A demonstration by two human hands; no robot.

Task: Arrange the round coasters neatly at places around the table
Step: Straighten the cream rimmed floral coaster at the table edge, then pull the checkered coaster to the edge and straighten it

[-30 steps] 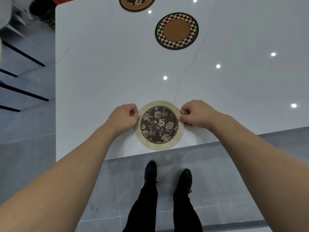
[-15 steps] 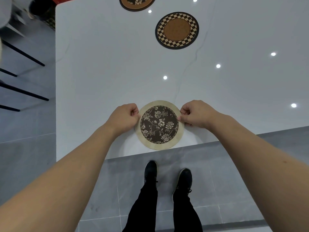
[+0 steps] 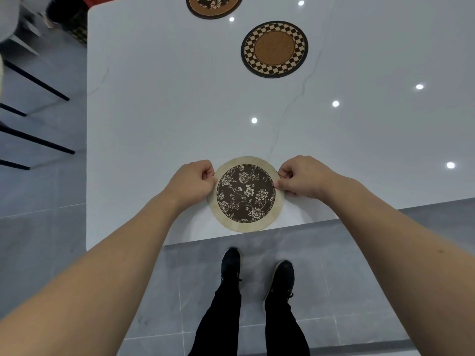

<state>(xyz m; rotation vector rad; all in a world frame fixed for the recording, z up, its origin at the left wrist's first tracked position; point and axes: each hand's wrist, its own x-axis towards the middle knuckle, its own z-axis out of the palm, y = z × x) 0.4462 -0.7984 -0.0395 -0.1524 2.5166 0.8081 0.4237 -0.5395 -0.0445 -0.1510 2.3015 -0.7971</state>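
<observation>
Floral coaster unmoved since second ago, near table edge; pinched at rim by left hand and right hand. Placement judged nearly settled.

A glossy white table carries three round coasters: a floral coaster close to its near edge, a checkered coaster farther back, and a brown-rimmed coaster at the far end

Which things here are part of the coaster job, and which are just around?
Job: floral coaster pinched by left hand and right hand; checkered coaster; far coaster; table.
Around: chair legs; shoes.
</observation>
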